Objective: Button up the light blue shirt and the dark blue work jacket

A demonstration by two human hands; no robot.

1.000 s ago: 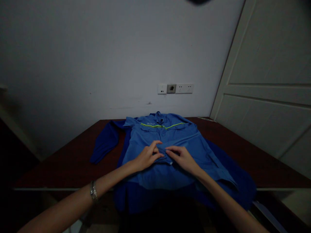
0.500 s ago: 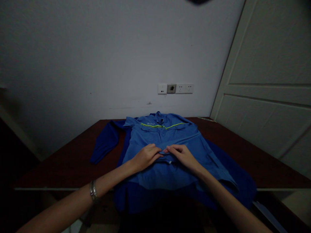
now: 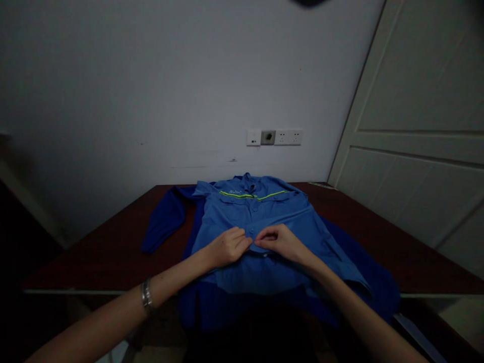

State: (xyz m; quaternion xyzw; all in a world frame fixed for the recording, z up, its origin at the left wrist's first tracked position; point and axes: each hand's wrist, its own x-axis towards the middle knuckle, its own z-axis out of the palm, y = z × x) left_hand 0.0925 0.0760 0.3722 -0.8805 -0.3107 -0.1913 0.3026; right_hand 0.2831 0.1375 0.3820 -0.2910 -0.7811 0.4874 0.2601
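Note:
A light blue work shirt (image 3: 298,227) with a yellow-green chest stripe lies front up, its collar towards the wall. My left hand (image 3: 227,247) is closed on the shirt's front edge, thumb against curled fingers. Just to its right, my right hand (image 3: 282,243) pinches the same edge between thumb and fingertips. A small button (image 3: 251,231) shows just above the gap between my hands. Whether a button sits under the fingertips is hidden. Beneath the shirt spreads a darker blue garment (image 3: 164,222), one sleeve out to the left.
The dark red table (image 3: 106,252) carries both garments, and the darker one hangs over its front edge. Behind stands a pale wall with a row of sockets (image 3: 288,137). A white panelled door (image 3: 416,151) borders the right side.
My left fingers, spread apart a second ago, have closed on the shirt's edge. My right hand keeps its pinch, slightly lower. The cloth between my hands lies flatter, and a button now shows above them.

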